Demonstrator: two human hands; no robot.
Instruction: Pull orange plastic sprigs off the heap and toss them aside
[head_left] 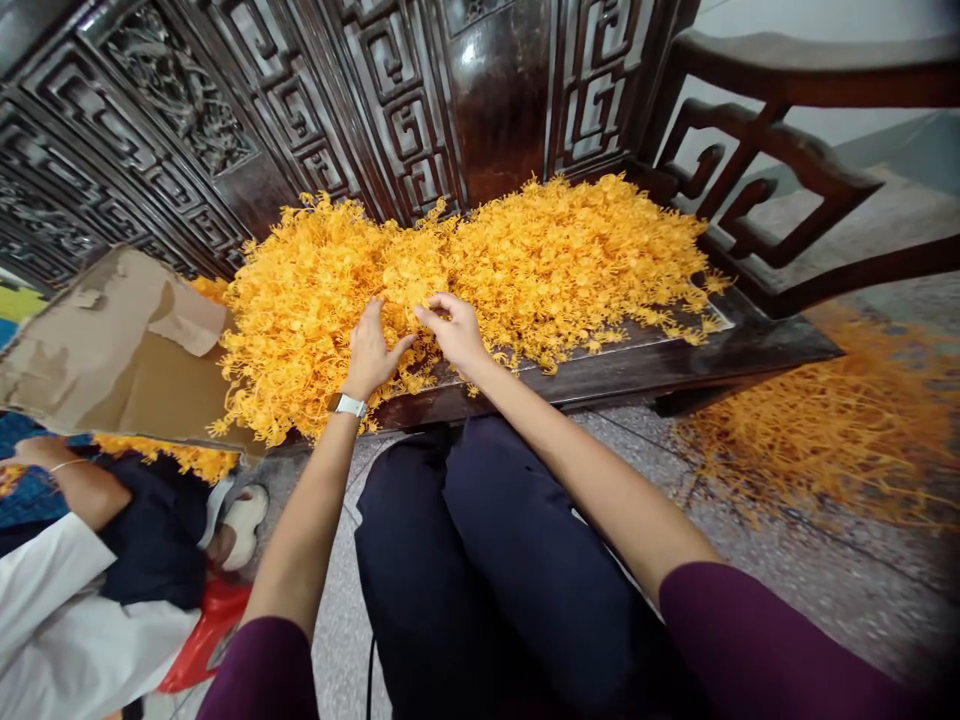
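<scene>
A long heap of small yellow-orange plastic pieces (577,260), flower-like with thin curly strands, covers the dark wooden bench (637,352). My left hand (370,352), with a watch (348,404) on its wrist, rests against the front of the heap. Its thumb points right, apart from the fingers, and nothing shows in its grasp. Just to the right, my right hand (456,333) holds its thumb and fingertips together at one of the orange plastic pieces. That piece blends into the heap behind it, so its outline is hard to make out.
Left of the heap leans a torn cardboard box (172,390). A co-worker's arm (90,485) and a red stool (199,630) are at lower left. Orange strands (832,430) lie in a pile on the floor at right. The bench's carved back (405,110) rises behind.
</scene>
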